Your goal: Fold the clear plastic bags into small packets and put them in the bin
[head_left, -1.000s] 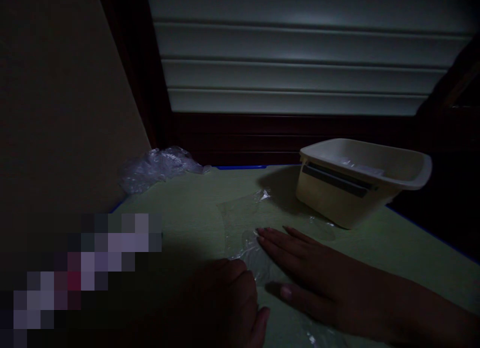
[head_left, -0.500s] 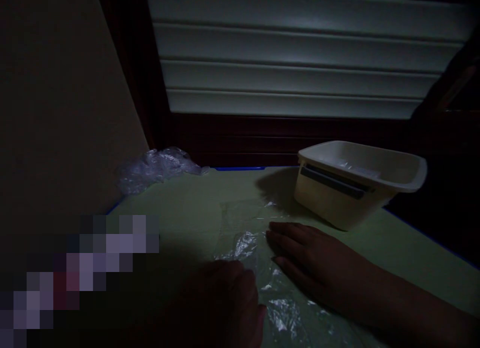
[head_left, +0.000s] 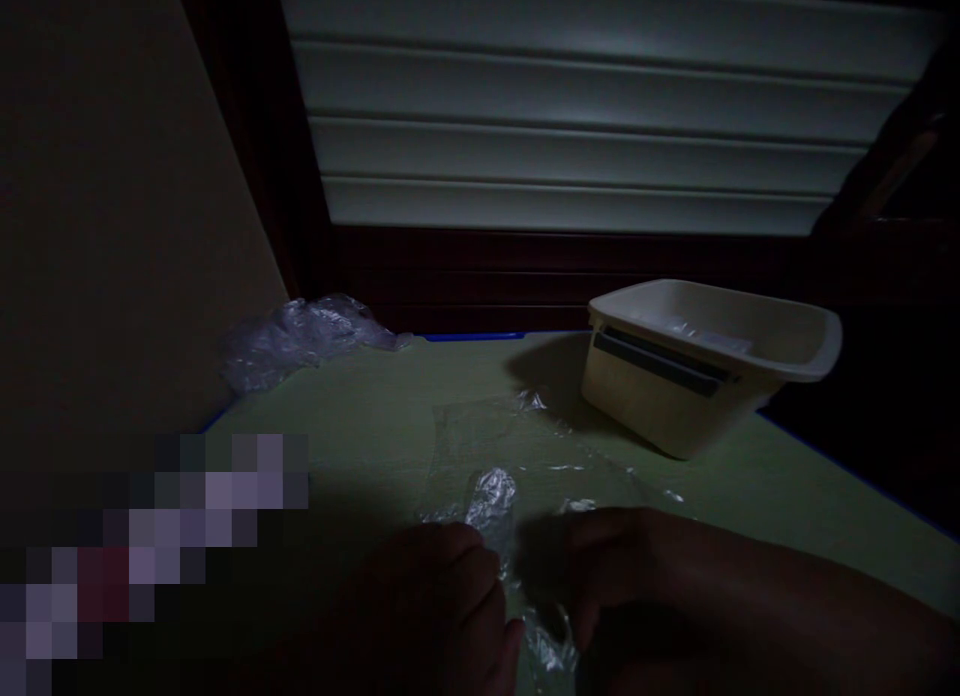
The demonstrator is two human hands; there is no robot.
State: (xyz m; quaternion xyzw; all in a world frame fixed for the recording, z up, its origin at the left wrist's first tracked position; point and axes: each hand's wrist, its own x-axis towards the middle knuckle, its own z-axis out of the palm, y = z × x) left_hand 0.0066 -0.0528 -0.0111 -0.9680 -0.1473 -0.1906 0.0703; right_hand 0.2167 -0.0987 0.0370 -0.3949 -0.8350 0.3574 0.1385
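A clear plastic bag (head_left: 491,496) lies crinkled on the pale green tabletop, its surface catching bright glints. My left hand (head_left: 457,606), dark and in shadow at the lower middle, has its fingers curled down at the bag's left side. Across the sheet, my right hand (head_left: 622,566) bends its fingers downward, closed on the bag's near right part. Deep shadow hides both sets of fingertips and the near end of the bag.
A cream plastic bin (head_left: 675,406) with a dark handle stands at the back right, clear plastic inside. Crumpled clear plastic (head_left: 315,341) sits at the back left against the wall. The table (head_left: 360,406) has a blue edge; white slats (head_left: 562,156) rise behind. A pixelated patch covers the lower left.
My right hand has drawn nearer to me, from lying flat with fingers stretched to fingers bent down. More of the bag's far right part shows. My left hand has barely moved.
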